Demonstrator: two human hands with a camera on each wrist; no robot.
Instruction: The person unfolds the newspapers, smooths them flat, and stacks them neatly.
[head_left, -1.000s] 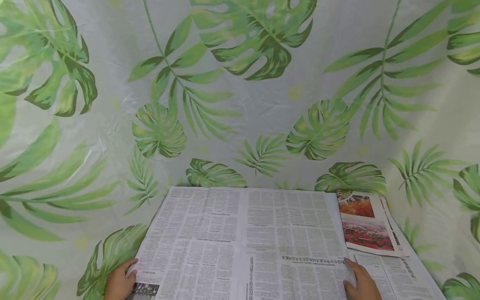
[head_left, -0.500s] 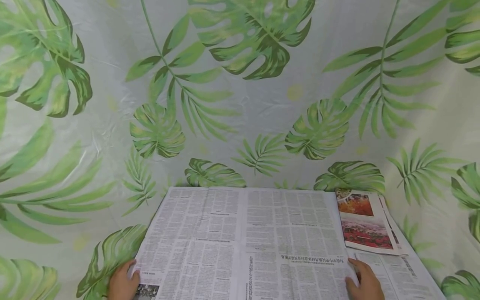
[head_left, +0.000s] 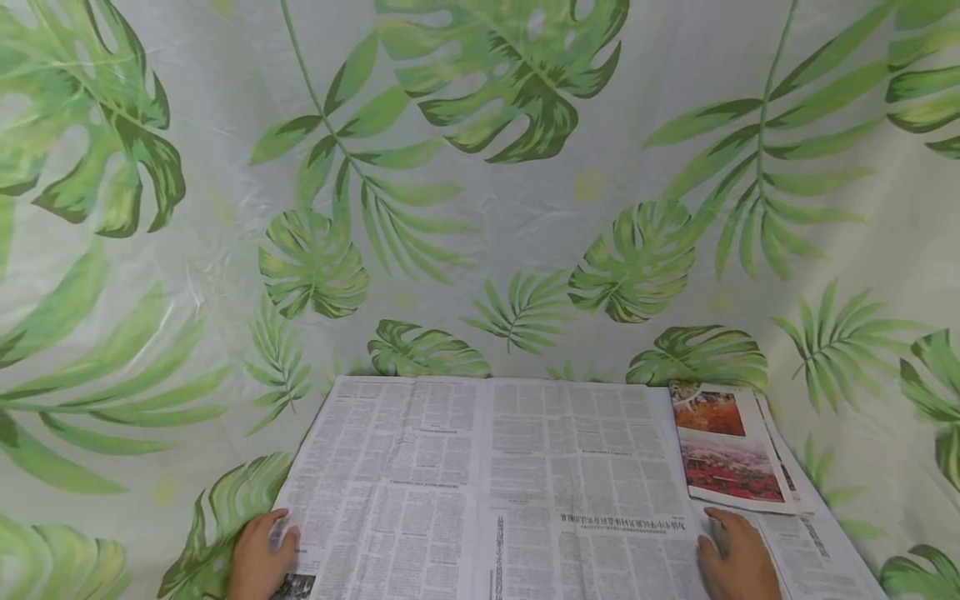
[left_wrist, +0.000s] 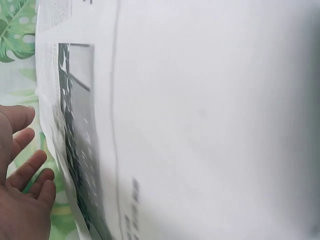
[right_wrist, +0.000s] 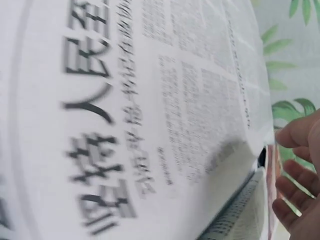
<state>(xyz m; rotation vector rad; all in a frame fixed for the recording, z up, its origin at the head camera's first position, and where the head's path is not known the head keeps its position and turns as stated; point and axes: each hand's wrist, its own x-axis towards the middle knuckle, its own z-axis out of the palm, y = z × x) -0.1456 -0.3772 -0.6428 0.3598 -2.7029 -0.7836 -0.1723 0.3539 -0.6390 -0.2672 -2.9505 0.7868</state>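
Observation:
A large spread newspaper (head_left: 450, 467) lies flat with its printed side up. My left hand (head_left: 258, 557) is at its left edge, fingers relaxed and parted from the thumb. In the left wrist view, the loosely bent fingers (left_wrist: 27, 170) are beside the paper's edge, with patterned cloth showing between. My right hand (head_left: 741, 560) is by the sheet's right edge, thumb and forefinger spread. In the right wrist view, its fingers (right_wrist: 295, 182) are loosely bent and hold nothing, with a fingertip right at the paper's edge.
A folded colour newspaper (head_left: 731, 462) with red flower pictures lies at the back right. Under it, another printed sheet (head_left: 840, 550) extends to the right. A leaf-patterned cloth (head_left: 525, 208) rises behind and spreads round both sides.
Both hands have shifted slightly to the right. The right hand's fingers have come away from the big sheet's right edge and spread. The newspapers lie almost as before.

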